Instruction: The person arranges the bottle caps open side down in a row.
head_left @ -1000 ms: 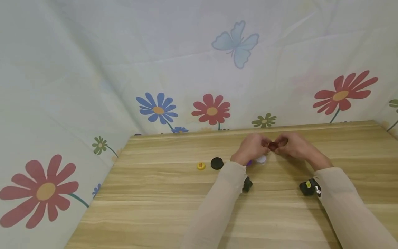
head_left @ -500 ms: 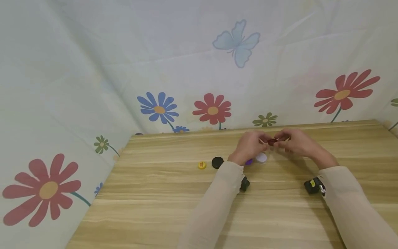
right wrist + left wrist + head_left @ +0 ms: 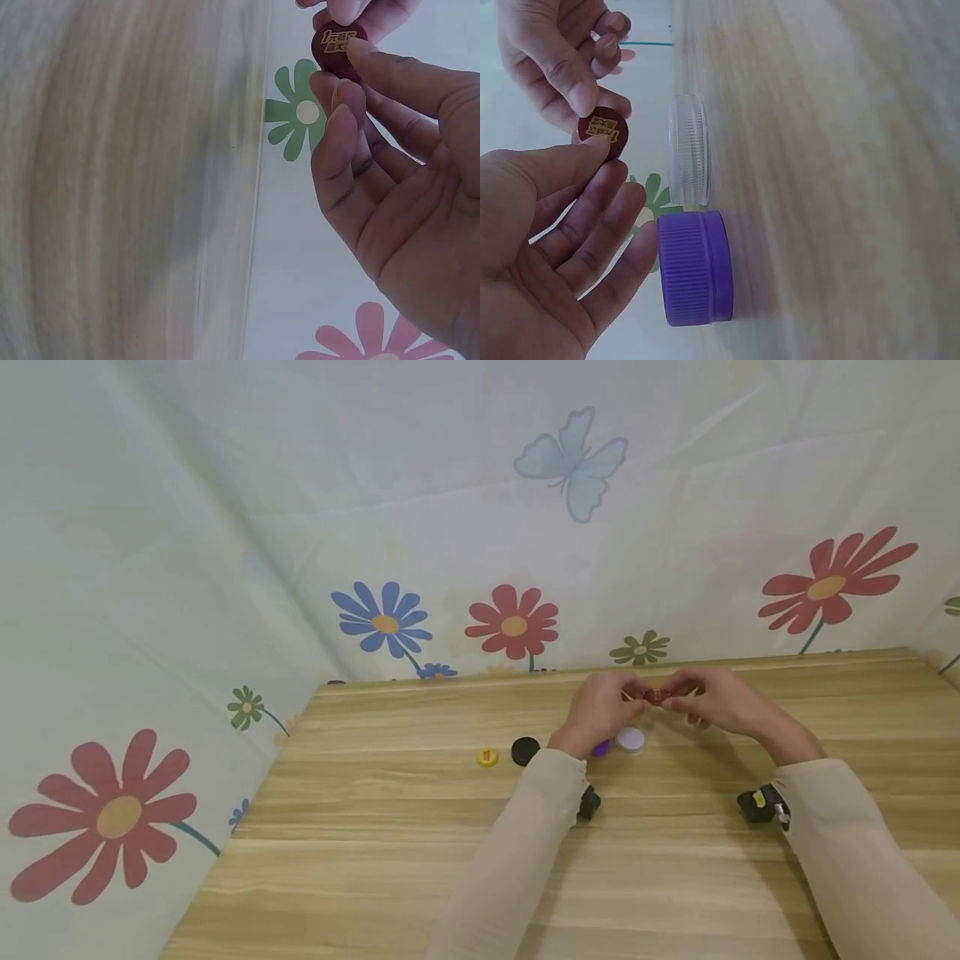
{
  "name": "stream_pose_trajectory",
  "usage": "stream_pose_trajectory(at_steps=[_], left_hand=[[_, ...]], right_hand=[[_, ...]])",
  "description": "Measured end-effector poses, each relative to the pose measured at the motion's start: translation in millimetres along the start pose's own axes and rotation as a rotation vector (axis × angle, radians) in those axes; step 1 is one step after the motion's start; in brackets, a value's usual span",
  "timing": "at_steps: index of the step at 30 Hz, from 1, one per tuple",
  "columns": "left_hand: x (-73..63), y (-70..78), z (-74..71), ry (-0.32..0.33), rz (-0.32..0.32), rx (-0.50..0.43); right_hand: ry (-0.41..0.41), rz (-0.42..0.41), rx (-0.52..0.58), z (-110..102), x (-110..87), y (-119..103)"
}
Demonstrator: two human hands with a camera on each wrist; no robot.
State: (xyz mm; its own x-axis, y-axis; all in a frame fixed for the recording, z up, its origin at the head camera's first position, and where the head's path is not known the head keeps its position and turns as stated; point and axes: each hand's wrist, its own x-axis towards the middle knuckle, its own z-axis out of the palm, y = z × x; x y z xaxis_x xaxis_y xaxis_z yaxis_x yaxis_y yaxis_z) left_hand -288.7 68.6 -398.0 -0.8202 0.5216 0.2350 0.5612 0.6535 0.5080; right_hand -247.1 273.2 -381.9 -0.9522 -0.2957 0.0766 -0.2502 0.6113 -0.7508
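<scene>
A dark red bottle cap is held up between both hands near the back of the table. My left hand pinches one side of it with thumb and fingers; my right hand pinches the opposite side. In the left wrist view, the flat top of the red cap carries gold printed characters, partly covered by a thumb. Just below the left hand stand a ribbed purple cap and a whitish translucent cap, side by side. In the head view the left hand partly hides the purple cap.
Left of the left forearm, a black round cap and a small yellow cap lie on the wooden table. A flower-printed cloth hangs behind the table's back edge. A small dark camera is strapped at the right wrist.
Both hands have moved slightly toward the back of the table with the red cap. The cap has turned between the fingers, so its hollow side no longer faces the head camera.
</scene>
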Motion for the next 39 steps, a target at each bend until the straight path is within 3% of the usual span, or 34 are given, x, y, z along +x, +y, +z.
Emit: stream_pose_trajectory(at_steps=[12,27,39], left_hand=[[-1.0,-0.4,-0.6,-0.002,0.012,0.029],[-1.0,-0.5,-1.3,-0.011,0.048,-0.031],[-1.7,-0.3,0.5,-0.039,0.049,-0.011]], right_hand=[[0.01,0.026,-0.016,-0.7,0.7,-0.1],[-0.005,0.042,0.047,-0.5,1.0,-2.9],[-0.054,-0.042,-0.016,-4.7,-2.4,-1.3]])
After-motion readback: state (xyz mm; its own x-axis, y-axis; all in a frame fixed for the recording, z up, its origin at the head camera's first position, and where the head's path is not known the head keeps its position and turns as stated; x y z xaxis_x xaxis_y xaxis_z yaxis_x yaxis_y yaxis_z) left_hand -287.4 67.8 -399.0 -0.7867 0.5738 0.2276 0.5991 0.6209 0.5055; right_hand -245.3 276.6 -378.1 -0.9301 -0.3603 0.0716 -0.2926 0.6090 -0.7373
